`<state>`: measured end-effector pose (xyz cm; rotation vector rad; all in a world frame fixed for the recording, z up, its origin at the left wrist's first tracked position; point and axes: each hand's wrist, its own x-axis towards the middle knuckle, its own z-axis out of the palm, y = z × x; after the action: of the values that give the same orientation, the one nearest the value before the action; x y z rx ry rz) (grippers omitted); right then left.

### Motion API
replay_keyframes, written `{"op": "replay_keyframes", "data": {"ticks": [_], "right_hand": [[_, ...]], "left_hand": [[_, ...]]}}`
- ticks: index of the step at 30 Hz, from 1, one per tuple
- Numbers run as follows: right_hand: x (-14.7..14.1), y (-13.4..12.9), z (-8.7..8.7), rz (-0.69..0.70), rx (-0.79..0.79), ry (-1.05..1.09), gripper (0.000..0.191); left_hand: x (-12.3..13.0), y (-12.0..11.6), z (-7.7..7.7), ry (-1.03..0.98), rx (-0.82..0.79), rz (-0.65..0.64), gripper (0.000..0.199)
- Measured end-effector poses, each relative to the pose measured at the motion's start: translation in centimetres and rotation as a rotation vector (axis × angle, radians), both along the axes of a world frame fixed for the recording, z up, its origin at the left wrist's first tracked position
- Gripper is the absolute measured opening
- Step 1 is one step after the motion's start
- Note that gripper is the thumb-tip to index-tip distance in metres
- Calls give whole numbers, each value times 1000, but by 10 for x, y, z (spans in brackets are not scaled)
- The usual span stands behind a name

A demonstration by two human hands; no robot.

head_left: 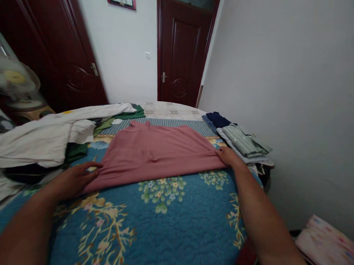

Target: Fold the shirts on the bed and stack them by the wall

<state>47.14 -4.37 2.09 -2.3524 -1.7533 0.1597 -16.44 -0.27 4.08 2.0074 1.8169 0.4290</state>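
A pink top (161, 147) lies spread across the blue floral quilt (175, 222), its near edge running slantwise between my two hands. At its near left corner, my left hand (75, 179) has the cloth edge between thumb and fingers. My right hand (227, 155) pinches the right edge, where creases run inward from the fingertips. Shallow wrinkles cross the lower part of the top, while its far part lies mostly flat.
White and green clothes (32, 142) are heaped along the left of the bed. Folded clothes (238, 137), dark blue, grey and striped green, are stacked at the right near the wall (290, 82). A fan (15, 78) stands far left. Beyond the bed is a closed door (183, 50).
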Motion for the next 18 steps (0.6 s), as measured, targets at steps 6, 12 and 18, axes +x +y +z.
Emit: {"op": "replay_keyframes", "data": {"ticks": [6, 12, 18], "right_hand": [[11, 6, -8, -40, -124, -137, 56], [2, 7, -14, -145, -78, -126, 70], [-28, -1, 4, -162, 248, -204, 51]], "left_hand": [[-5, -5, -4, 43, -55, -80, 62], [11, 2, 19, 290, 2, 35, 50], [55, 31, 21, 320, 75, 48, 51]]}}
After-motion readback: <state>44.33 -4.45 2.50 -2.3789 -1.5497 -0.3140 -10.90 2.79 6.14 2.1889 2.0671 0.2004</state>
